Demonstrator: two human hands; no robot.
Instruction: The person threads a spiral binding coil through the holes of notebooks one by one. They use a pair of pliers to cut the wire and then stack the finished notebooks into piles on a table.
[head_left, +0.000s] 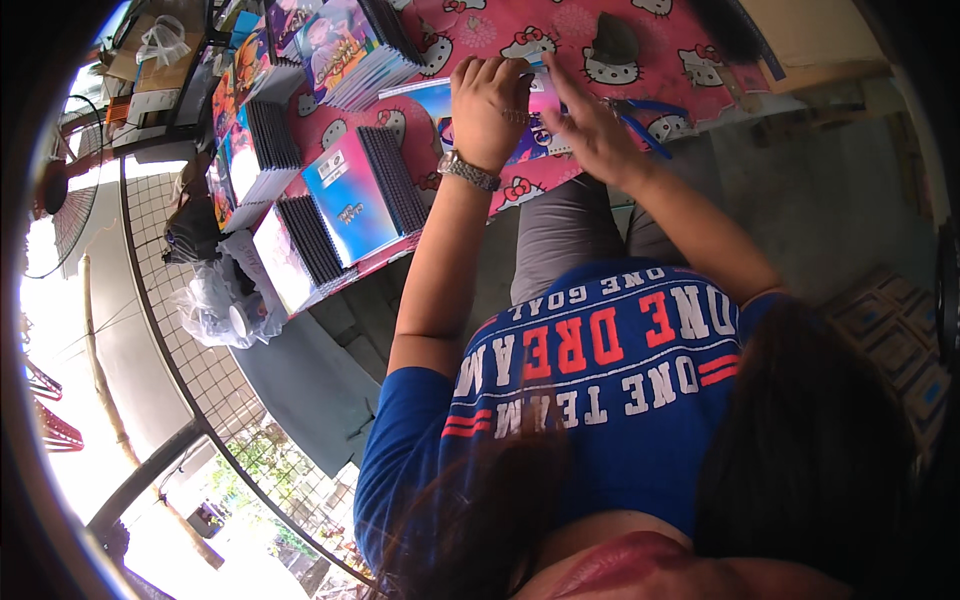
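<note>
On the table just in front of me lies a colourful notebook (535, 148) in pink, purple and blue, partly covered by my hands. My left hand (490, 108), with a metal watch at the wrist, is closed over its far part. A thin row of wire loops shows beside the left fingers; what exactly they grip is hidden. My right hand (598, 135) is tilted on edge at the notebook's right side, its fingers stretched out. Close to the right hand lies a blue-handled tool (645, 135), possibly pliers, partly hidden.
Stacks of spiral notebooks (345, 195) line the table's left side, with more stacks (345, 55) behind. A dark, leaf-shaped piece (614, 42) lies on the pink printed tablecloth (480, 32). A cardboard box (815, 40) is at far right; plastic bags (225, 305) hang at left.
</note>
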